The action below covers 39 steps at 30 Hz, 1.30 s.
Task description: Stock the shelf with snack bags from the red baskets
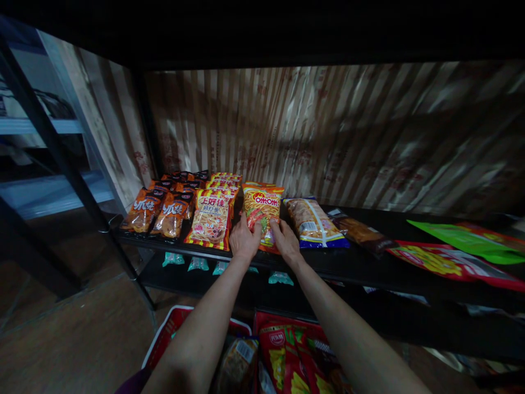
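Both my arms reach forward to a dark shelf [369, 271]. My left hand [245, 239] and my right hand [286, 241] grip the near end of an orange and yellow snack bag [263, 207] lying flat on the shelf, fingers curled onto its lower edge from either side. To its left lies a red and yellow snack bag [211, 218]. To its right lies a blue-edged snack bag [314, 221].
Orange-brown snack bags [158, 212] fill the shelf's left end. A dark packet [361, 232], a red bag [447, 262] and a green bag [467, 238] lie to the right. A red basket [166, 334] of snack bags sits below. Price tags [199, 264] hang from the shelf edge.
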Tool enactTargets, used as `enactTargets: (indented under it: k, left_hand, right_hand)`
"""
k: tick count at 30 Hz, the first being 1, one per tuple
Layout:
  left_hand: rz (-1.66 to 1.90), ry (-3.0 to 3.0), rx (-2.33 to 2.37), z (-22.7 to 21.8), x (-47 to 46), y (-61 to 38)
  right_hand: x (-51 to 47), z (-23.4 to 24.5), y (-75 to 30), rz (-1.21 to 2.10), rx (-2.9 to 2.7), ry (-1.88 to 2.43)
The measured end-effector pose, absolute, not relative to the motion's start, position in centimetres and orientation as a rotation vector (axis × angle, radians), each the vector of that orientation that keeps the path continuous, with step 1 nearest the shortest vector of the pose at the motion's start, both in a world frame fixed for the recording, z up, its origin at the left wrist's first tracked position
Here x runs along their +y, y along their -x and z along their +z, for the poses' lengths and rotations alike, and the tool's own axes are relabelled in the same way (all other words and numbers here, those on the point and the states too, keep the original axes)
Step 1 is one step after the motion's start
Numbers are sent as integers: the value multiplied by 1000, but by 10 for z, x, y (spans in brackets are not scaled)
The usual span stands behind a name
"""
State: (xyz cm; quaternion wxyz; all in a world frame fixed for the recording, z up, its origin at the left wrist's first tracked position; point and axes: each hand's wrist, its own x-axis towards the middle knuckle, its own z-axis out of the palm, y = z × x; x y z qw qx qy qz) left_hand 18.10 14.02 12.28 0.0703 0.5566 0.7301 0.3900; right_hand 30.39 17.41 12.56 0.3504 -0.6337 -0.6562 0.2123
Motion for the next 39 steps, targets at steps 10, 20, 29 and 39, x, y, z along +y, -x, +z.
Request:
enactTargets:
  k: [10, 20, 29, 39]
  left_hand:
    - [1207, -1684, 2197, 122, 141, -181]
    - [1181, -1665, 2202, 122, 142, -181]
    - [1311, -1748, 2072, 123, 139, -179]
    - [1233, -1744, 2106, 124, 139, -178]
  right_hand:
    - [171, 128, -305, 650, -1694, 1617]
    - [171, 129, -304, 646, -1713, 1633]
    - [168, 130, -305, 660, -1631, 1598]
    - [171, 123, -307, 596, -1648, 1547]
